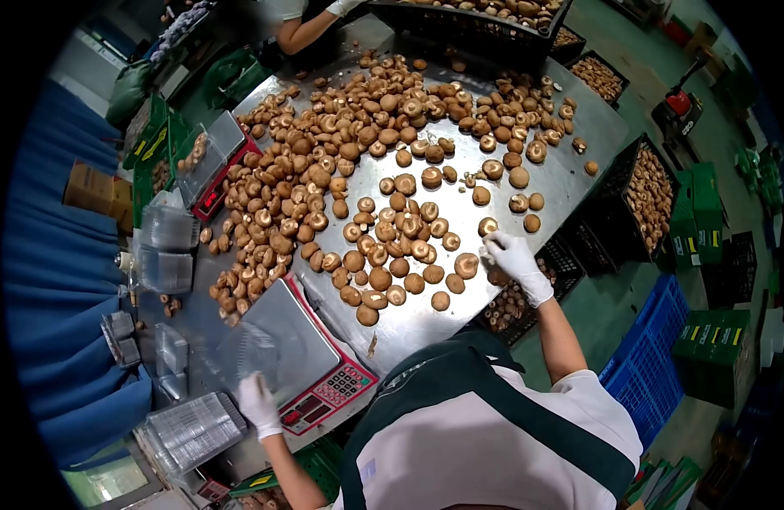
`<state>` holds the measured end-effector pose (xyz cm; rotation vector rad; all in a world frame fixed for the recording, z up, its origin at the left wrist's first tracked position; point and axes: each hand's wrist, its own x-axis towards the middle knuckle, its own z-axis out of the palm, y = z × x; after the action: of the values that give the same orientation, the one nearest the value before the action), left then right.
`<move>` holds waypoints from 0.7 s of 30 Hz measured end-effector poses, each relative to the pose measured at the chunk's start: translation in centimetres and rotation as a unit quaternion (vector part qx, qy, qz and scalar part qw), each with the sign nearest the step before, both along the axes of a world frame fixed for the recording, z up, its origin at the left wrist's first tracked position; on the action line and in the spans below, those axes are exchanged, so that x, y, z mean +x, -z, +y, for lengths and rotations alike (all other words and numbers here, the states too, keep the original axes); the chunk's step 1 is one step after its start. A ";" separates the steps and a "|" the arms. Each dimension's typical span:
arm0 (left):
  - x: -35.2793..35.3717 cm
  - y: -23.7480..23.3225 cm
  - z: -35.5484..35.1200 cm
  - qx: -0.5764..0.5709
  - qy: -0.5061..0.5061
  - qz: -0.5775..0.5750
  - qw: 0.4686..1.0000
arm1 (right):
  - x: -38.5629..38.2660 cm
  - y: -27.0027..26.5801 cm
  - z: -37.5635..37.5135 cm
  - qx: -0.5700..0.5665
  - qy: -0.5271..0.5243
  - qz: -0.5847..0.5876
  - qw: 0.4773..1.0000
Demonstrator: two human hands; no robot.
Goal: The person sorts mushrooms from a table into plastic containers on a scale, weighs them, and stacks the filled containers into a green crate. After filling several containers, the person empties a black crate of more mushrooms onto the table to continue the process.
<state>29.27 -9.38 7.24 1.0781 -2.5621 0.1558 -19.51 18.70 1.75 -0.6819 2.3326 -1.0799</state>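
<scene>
Shiitake mushrooms [398, 246] lie loose across the metal table [439, 327], with a larger heap behind them. My right hand [518, 265], in a white glove, is at the table's right edge with its fingers closed. One mushroom [488, 226] is at its fingertips, and another brown cap [497, 276] shows partly under the palm. At the lower left, my gloved left hand [260, 408] is at the near edge of a clear plastic tray [249, 350], fingers closed on it; both are motion-blurred. This tray is over the plate of a red-framed scale [303, 340].
Stacked clear trays [192, 432] are at the lower left, more [167, 246] farther back. A second scale [212, 166] stands across the table. Black crates of mushrooms [651, 191] and a blue crate [651, 357] stand right. Another person's arm [305, 32] reaches in at the top.
</scene>
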 end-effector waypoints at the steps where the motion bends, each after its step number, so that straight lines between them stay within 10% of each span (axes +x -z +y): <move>1: -0.9 0.4 1.4 0.018 -0.028 -0.063 0.997 | -1.2 1.1 0.7 -0.001 0.020 -0.007 1.000; 6: -2.6 -0.8 4.1 0.197 -0.090 -0.026 0.976 | -5.8 2.9 3.5 0.004 0.141 0.117 0.983; 13: -12.1 -2.2 6.8 0.017 -0.026 0.140 0.990 | -12.8 6.4 5.7 -0.107 0.301 0.103 0.942; 21: -28.4 6.3 8.8 0.186 0.079 0.106 0.974 | -17.4 7.9 5.0 -0.196 0.366 0.080 0.906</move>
<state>0.82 -0.62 0.92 0.9445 -2.5210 -0.4719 -36.94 23.73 -6.19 0.0234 2.6039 -1.9143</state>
